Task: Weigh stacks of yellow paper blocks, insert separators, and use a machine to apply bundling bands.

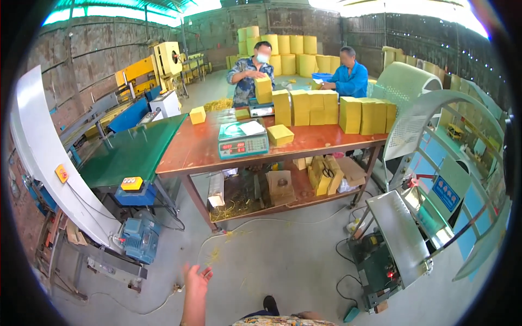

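Observation:
My left hand [197, 278] is raised over the grey floor, its fingers apart and nothing in it. A skin-coloured patch at the lower edge looks like part of my right hand [309, 314], but its fingers are hidden. Ahead stands a red-topped table [185, 142], out of reach of both hands. On it are a digital weighing scale [243, 145], a low stack of yellow paper [280, 135] and a row of tall yellow paper stacks [324, 108]. A small yellow block [197, 115] sits near the table's left end.
Behind the table, one masked person [247, 79] handles a yellow stack; another in blue [352, 80] works to the right. A green conveyor belt [133, 144] and blue motor [139, 240] lie left. On the right stands a metal-topped machine [399, 233]. Cables [272, 219] cross the floor.

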Action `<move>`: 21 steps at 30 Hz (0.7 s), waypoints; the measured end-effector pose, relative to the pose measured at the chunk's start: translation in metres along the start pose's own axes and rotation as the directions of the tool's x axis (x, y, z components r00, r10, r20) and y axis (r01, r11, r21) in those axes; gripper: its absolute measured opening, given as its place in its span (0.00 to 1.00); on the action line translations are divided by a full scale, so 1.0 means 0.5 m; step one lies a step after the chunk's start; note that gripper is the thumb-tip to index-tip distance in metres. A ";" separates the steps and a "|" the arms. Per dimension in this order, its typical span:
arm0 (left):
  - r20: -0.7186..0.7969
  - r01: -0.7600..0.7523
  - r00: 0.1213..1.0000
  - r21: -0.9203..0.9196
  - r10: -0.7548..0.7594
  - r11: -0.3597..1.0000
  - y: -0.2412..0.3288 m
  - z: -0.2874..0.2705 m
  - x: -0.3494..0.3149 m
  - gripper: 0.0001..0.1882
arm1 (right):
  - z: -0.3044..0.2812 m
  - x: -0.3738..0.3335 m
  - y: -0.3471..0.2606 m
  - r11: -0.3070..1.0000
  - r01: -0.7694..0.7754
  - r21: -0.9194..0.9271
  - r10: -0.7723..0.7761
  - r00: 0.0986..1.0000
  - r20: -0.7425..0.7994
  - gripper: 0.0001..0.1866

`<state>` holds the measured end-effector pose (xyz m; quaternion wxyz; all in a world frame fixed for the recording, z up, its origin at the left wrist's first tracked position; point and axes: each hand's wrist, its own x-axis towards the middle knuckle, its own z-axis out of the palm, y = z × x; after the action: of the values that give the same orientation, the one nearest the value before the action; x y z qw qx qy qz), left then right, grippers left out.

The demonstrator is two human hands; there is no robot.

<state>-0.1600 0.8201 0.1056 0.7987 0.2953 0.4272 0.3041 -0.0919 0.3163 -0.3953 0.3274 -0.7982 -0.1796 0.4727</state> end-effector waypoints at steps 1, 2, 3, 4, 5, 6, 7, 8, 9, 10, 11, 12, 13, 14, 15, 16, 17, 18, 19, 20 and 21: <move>0.053 -0.004 0.999 -0.010 0.005 1.000 0.002 0.027 0.037 0.41 | 0.017 0.067 -0.029 0.998 -0.053 0.047 0.050 0.998 0.046 0.23; 0.081 -0.004 0.997 0.006 0.004 1.000 0.005 0.079 0.057 0.41 | 0.001 0.071 -0.085 0.997 -0.046 0.069 0.045 0.999 0.023 0.23; 0.151 -0.061 0.987 0.065 0.051 0.996 0.007 0.139 0.079 0.41 | -0.057 0.077 -0.162 0.875 -0.054 0.480 0.106 0.991 -0.082 0.20; 0.180 -0.152 0.974 0.090 0.134 0.984 0.029 0.143 0.090 0.41 | -0.146 0.065 -0.293 0.629 -0.017 0.777 0.170 0.979 -0.116 0.17; 0.161 -0.168 0.975 0.084 0.153 0.982 0.048 0.145 0.106 0.41 | -0.188 0.029 -0.435 0.294 0.041 0.955 0.266 0.956 -0.123 0.15; 0.179 -0.164 0.973 0.082 0.147 0.983 0.057 0.172 0.127 0.40 | -0.259 0.045 -0.461 0.204 0.072 0.976 0.346 0.927 -0.141 0.15; 0.201 -0.162 0.969 0.080 0.143 0.984 0.062 0.203 0.152 0.40 | -0.331 0.070 -0.476 0.111 0.115 0.987 0.423 0.894 -0.152 0.15; 0.202 -0.168 0.968 0.073 0.150 0.983 0.064 0.218 0.178 0.40 | -0.391 0.070 -0.545 0.072 0.177 0.982 0.411 0.892 -0.190 0.15; 0.184 -0.174 0.970 0.073 0.158 0.982 0.061 0.220 0.199 0.40 | -0.450 0.061 -0.628 0.038 0.231 0.972 0.394 0.891 -0.227 0.16; 0.176 -0.166 0.973 0.080 0.150 0.983 0.053 0.232 0.217 0.40 | -0.500 0.062 -0.697 0.021 0.274 0.961 0.314 0.911 -0.267 0.17; 0.176 -0.163 0.973 0.077 0.147 0.984 0.043 0.244 0.230 0.40 | -0.540 0.064 -0.771 0.000 0.311 0.950 0.234 0.924 -0.303 0.18; 0.150 -0.114 0.983 0.071 0.103 0.991 0.033 0.256 0.240 0.41 | -0.576 0.064 -0.860 0.017 0.307 0.951 0.075 0.948 -0.308 0.20; 0.126 -0.065 0.990 0.065 0.056 0.996 0.021 0.272 0.256 0.41 | -0.610 0.063 -0.962 0.031 0.307 0.951 -0.083 0.949 -0.303 0.23; 0.124 -0.062 0.991 0.068 0.053 0.996 0.009 0.286 0.270 0.41 | -0.629 0.051 -1.069 0.081 0.311 0.947 -0.324 0.907 -0.270 0.26; 0.095 -0.025 0.995 0.076 0.018 0.997 -0.002 0.299 0.282 0.40 | -0.643 0.022 -1.176 0.170 0.286 0.943 -0.608 0.784 -0.128 0.27; 0.061 0.018 0.998 0.091 -0.024 0.996 -0.017 0.309 0.293 0.40 | -0.639 0.007 -1.250 0.352 0.302 0.886 -0.739 0.671 0.065 0.24; 0.049 0.023 0.998 0.096 -0.028 0.995 -0.031 0.323 0.310 0.40 | -0.654 -0.013 -1.326 0.497 0.430 0.754 -0.843 0.447 0.301 0.23; 0.074 0.007 0.997 0.059 -0.012 0.998 -0.038 0.327 0.323 0.40 | -0.667 -0.017 -1.378 0.554 0.584 0.593 -0.806 0.201 0.557 0.22; 0.114 -0.014 0.993 0.021 0.011 1.000 -0.044 0.348 0.342 0.39 | -0.679 0.008 -1.382 0.554 0.584 0.593 -0.804 0.191 0.563 0.22; 0.114 -0.029 0.993 0.017 0.027 0.999 -0.051 0.372 0.361 0.39 | -0.693 0.050 -1.374 0.655 0.558 0.510 -0.738 0.325 0.591 0.22; 0.078 -0.042 0.996 0.012 0.041 0.999 -0.063 0.387 0.372 0.39 | -0.705 0.095 -1.358 0.745 0.515 0.424 -0.656 0.453 0.604 0.21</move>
<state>0.0977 0.8963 0.0779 0.8063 0.3208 0.3917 0.3059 0.2545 0.7097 0.1638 0.4420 -0.3993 -0.5141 0.6171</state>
